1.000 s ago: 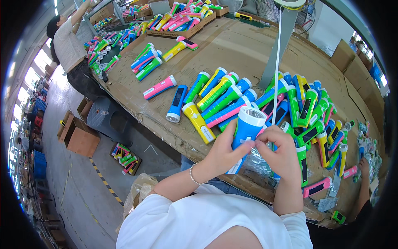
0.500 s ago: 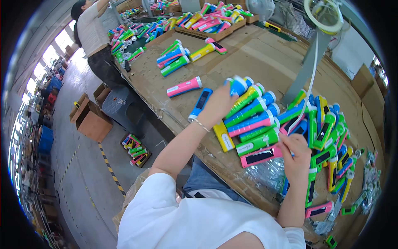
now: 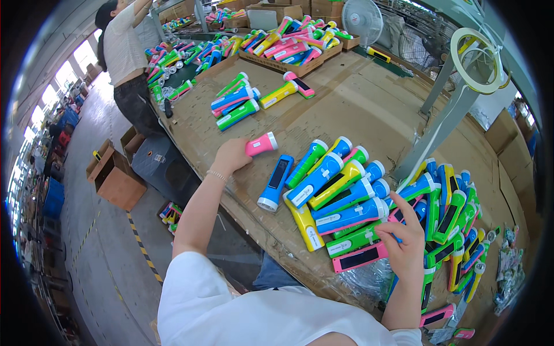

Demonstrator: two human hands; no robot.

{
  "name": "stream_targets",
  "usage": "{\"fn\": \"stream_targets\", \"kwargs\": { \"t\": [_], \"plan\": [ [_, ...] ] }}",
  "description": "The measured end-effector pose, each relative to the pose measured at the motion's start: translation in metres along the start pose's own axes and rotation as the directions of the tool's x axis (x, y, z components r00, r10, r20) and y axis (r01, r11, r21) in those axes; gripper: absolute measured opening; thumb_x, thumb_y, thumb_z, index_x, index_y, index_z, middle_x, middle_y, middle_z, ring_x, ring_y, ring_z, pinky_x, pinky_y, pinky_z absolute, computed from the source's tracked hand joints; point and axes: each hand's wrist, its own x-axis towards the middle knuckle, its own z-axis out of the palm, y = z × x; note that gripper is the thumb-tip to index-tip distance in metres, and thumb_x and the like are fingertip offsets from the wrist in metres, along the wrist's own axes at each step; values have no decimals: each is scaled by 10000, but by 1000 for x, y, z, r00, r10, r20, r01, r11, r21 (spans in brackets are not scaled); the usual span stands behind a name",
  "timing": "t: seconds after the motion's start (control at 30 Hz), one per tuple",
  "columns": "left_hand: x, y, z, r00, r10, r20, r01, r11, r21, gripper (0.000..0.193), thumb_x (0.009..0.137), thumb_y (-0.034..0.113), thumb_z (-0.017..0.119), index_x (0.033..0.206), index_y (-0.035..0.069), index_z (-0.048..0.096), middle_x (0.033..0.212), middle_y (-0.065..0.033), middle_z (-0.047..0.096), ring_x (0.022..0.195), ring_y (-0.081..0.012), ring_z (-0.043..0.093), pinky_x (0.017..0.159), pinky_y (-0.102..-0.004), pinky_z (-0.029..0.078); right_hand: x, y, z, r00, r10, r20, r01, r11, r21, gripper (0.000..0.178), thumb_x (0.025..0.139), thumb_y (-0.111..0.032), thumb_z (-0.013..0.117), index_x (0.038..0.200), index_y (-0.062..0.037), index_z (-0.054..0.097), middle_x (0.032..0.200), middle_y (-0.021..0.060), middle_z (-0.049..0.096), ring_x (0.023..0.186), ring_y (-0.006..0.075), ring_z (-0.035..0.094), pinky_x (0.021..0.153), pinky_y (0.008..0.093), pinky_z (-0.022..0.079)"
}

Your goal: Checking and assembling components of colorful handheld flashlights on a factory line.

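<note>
My left hand [image 3: 234,154] is closed round the handle end of a pink flashlight [image 3: 261,144] with a white head, at the left of the table. Just right of it lies a blue flashlight [image 3: 276,181] with a dark panel facing up. My right hand [image 3: 404,239] is by the near right part of a row of flashlights, thumb and fingers apart. Beside its fingertips are a green flashlight [image 3: 353,241] and a pink one [image 3: 360,258] with a dark panel. Other flashlights in the row include a blue one [image 3: 316,179] and a yellow one [image 3: 304,222].
A heap of flashlights [image 3: 453,199] lies right of a grey post [image 3: 430,144] with a ring lamp [image 3: 476,60]. Farther back are a small group [image 3: 236,109] and a filled cardboard tray [image 3: 288,60]. Another person [image 3: 124,55] stands at far left near a grey stool [image 3: 161,164].
My left hand has gone from the row leftward to the pink flashlight and grasped it, leaving a blue flashlight in the row. My right thumb and fingers have spread. The view has shifted.
</note>
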Motion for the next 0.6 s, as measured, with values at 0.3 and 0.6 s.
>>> {"fn": "stream_targets", "kwargs": {
  "t": [0.3, 0.6],
  "plan": [
    [-120, 162, 14, 964, 246, -105, -34, -274, -961, 604, 938, 319, 602, 1416, 45, 354, 1064, -89, 616, 799, -195, 670, 693, -338, 570, 11, -6, 13, 980, 50, 195, -126, 908, 400, 224, 839, 44, 652, 1054, 1, 695, 803, 83, 689, 787, 190, 655, 840, 344, 475],
    [-182, 257, 25, 909, 406, -95, -164, 139, -977, 596, 948, 114, 582, 1444, -32, 286, 1179, -172, 602, 1010, -241, 653, 864, -351, 521, -24, -13, 3, 971, 208, 121, -239, 895, 377, 364, 855, 78, 580, 1168, -23, 424, 790, 71, 670, 788, 157, 654, 779, 297, 488]
  ]
}}
